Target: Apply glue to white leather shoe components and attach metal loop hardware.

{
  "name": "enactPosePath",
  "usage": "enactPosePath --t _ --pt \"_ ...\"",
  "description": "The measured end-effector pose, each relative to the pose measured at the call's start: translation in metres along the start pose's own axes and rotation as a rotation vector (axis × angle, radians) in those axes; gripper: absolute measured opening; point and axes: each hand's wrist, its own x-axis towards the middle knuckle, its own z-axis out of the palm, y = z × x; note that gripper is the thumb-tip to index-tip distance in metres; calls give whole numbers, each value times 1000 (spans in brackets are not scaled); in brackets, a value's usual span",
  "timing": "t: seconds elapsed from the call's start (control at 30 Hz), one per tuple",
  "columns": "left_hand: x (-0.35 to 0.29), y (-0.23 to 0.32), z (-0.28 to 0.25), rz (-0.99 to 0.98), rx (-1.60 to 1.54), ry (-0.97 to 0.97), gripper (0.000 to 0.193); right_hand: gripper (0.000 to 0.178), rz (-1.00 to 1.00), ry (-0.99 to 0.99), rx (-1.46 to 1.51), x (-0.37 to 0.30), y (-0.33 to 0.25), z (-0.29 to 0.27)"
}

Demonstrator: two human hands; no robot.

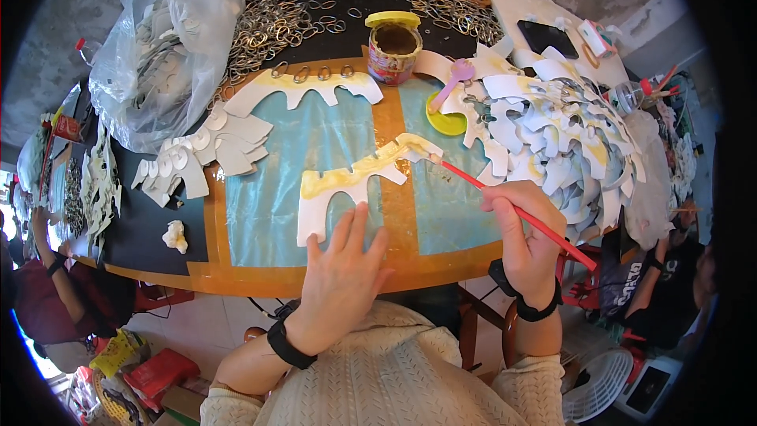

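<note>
On the blue sheet in front of me lies a white cut-out piece point(314, 209) with arched notches, its upper band smeared with yellowish glue. My left hand point(343, 272) rests with fingers stretched out, the tips on the piece's lower edge. A thin red-handled brush point(481, 181) is gripped in my right hand point(527, 229), its tip touching the glued band at the right end. Behind it, a similar white piece point(256, 88) carries several metal rings point(300, 74) along its glued edge. An opened tin of brownish glue point(394, 49) stands at the back middle.
White glue-smeared pieces point(552, 130) are heaped at right, beside a pink spoon point(453, 83) and a yellow-green lid point(446, 120). More pieces point(233, 138) and a plastic bag point(162, 63) sit left. Metal rings point(272, 28) pile behind. Other people point(670, 284) are at both sides.
</note>
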Motion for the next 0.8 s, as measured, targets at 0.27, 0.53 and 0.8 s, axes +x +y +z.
enactPosePath --t 0.27,0.53,0.8 --pt "-1 0 0 -3 -1 -6 52 12 -56 -25 -19 6 -1 4" --pt "-1 0 -1 -10 -20 -8 52 13 -63 -71 -63 2 -7 -3" --pt "-1 -2 2 13 27 13 52 14 -69 -84 10 3 -8 10"
